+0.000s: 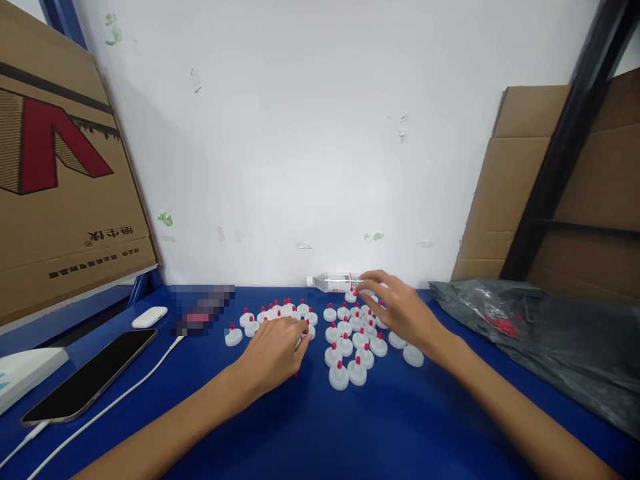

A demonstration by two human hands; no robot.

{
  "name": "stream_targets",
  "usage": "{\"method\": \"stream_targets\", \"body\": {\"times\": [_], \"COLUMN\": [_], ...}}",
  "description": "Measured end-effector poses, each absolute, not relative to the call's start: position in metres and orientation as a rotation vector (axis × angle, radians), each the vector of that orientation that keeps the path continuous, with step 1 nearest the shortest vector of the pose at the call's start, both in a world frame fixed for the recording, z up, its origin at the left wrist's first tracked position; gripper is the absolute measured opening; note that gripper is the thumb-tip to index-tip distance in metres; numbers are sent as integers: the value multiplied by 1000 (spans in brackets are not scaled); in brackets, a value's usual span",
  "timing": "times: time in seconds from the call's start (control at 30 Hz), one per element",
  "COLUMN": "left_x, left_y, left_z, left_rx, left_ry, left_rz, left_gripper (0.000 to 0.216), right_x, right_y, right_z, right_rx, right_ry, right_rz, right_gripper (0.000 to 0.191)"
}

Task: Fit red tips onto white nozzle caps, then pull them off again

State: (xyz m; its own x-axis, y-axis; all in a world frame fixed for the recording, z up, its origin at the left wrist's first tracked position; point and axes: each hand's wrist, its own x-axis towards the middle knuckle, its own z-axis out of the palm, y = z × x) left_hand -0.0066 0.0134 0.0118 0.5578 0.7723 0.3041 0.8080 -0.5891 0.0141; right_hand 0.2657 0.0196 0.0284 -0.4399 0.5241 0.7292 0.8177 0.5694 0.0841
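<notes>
Many white, translucent round caps with red tips stand on the blue table in two groups. My left hand (277, 347) is over the near side of the left group, fingers curled down beside a cap (309, 331). Its palm side is hidden, and a bit of red shows below it; what it holds cannot be made out. My right hand (395, 308) reaches over the back of the right group, fingers apart. Its fingertips are close to a red-tipped cap (351, 296) by the wall. Under my right wrist lies a white disc (413, 355) with no red tip showing.
A clear plastic bottle (333, 283) lies along the wall (310, 147). On the left are a phone (90, 377), a white cable (115, 400), a white case (150, 317) and a large cardboard box (70, 220). Grey plastic bags (555, 347) cover the right side.
</notes>
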Motion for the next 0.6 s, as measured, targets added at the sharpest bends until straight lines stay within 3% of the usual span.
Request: {"method": "stream_targets", "body": {"times": [0.13, 0.37, 0.6], "left_x": [-4, -3, -2], "left_y": [12, 11, 13], "left_z": [10, 2, 1], "left_rx": [-2649, -2655, -2667], "left_ry": [-1418, -1347, -1323], "left_rz": [-222, -196, -161], "left_gripper": [30, 28, 21], "right_x": [291, 323, 331], "right_y": [30, 52, 58], "right_z": [34, 23, 10], "right_rx": [-1273, -1792, -1905], "right_ry": [-1992, -2021, -2049], "right_rz": [-616, -495, -390], "right_gripper": [16, 17, 16]}}
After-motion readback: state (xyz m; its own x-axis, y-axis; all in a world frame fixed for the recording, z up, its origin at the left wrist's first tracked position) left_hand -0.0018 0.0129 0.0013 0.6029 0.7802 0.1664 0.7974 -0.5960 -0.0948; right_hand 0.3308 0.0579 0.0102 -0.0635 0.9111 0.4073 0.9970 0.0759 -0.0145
